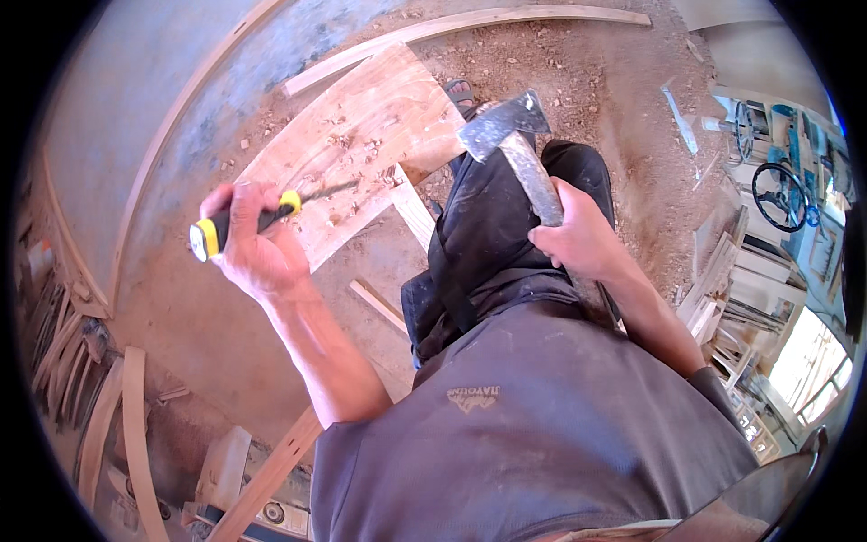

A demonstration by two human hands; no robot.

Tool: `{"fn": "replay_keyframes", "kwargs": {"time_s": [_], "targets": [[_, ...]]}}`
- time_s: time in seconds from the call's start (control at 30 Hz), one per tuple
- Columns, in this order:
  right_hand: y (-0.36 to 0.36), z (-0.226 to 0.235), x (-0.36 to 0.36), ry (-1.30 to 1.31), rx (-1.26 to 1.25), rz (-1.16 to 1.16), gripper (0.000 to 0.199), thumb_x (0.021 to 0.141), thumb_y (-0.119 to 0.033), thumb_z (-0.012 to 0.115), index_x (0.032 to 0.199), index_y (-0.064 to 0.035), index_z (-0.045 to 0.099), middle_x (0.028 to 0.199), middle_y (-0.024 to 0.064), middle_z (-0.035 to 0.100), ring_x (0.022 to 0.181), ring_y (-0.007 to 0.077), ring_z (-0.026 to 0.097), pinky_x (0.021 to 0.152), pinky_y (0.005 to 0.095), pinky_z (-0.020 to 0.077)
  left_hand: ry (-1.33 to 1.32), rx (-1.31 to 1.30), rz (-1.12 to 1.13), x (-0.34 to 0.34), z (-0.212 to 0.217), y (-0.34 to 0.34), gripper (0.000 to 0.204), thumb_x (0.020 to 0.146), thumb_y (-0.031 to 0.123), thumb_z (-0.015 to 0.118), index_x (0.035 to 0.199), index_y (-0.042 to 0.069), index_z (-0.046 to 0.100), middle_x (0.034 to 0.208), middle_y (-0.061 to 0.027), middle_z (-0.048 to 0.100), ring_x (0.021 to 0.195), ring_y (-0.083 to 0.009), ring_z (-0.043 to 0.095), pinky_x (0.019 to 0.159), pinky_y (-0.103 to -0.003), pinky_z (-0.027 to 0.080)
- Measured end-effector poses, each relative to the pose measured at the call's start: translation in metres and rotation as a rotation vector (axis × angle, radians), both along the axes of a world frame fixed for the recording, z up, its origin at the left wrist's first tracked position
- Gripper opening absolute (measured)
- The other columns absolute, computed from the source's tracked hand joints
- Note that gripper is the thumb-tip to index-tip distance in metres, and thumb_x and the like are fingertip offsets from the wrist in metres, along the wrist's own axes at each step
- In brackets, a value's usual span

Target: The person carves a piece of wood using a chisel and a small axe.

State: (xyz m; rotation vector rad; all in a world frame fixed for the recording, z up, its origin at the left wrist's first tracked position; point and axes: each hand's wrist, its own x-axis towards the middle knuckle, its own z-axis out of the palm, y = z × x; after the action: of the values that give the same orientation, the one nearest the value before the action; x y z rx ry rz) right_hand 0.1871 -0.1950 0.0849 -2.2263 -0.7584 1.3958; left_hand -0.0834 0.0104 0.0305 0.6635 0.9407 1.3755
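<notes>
The left hand (264, 248) is wrapped around the black-and-yellow handle of a chisel (269, 217), thumb and fingers closed on it. The handle's butt end points out to the left, and the thin blade points right, over the board; whether its tip touches the wood I cannot tell. The left forearm reaches forward with the elbow bent out to the side.

The right hand (582, 235) grips the wooden handle of a hatchet (522, 158), its forearm angled inward from the right. The hatchet slants forward and left, its metal head in front of the knees.

The wide board (402, 95) lies ahead and to the left, with curled shavings (368, 149) on top. Beyond it, a long plank (470, 24) lies on the dusty floor (637, 99). Far right is a black handwheel (781, 197).
</notes>
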Motion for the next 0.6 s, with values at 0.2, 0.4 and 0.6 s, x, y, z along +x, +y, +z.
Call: {"fn": "replay_keyframes", "kwargs": {"time_s": [0.2,0.4,0.6], "targets": [[0.0,-0.002,0.005,0.09,-0.047,-0.091,0.056,0.079,-0.002,0.066,0.133,0.0061,0.051,0.083,0.004,0.06,0.059,0.0101,0.058,0.049,0.0271,0.0493,0.045,0.003,-0.223,0.015,-0.014,-0.005,0.028,0.099,0.023,0.067,0.083,0.001,0.061,0.075,-0.0105,0.059,0.079,-0.0225,0.056,0.082,-0.042,0.047],[-0.001,-0.006,0.007,0.081,-0.044,-0.045,0.052,0.079,-0.006,0.067,0.128,0.0062,0.053,0.086,0.0087,0.062,0.068,0.0146,0.06,0.059,0.0302,0.0501,0.045,0.029,-0.175,0.037,-0.029,-0.016,0.027,0.098,0.018,0.069,0.076,0.006,0.058,0.064,-0.0032,0.052,0.06,-0.0176,0.05,0.073,-0.045,0.052],[0.003,0.002,0.002,-0.003,-0.016,0.053,0.049,0.078,-0.01,0.066,0.123,0.0076,0.056,0.099,0.0244,0.068,0.094,0.0313,0.067,0.087,0.0389,0.0502,0.049,0.012,-0.117,0.051,-0.039,-0.022,0.026,0.096,0.017,0.073,0.078,0.007,0.056,0.062,-0.0026,0.053,0.056,-0.0142,0.049,0.068,-0.04,0.054]]}}
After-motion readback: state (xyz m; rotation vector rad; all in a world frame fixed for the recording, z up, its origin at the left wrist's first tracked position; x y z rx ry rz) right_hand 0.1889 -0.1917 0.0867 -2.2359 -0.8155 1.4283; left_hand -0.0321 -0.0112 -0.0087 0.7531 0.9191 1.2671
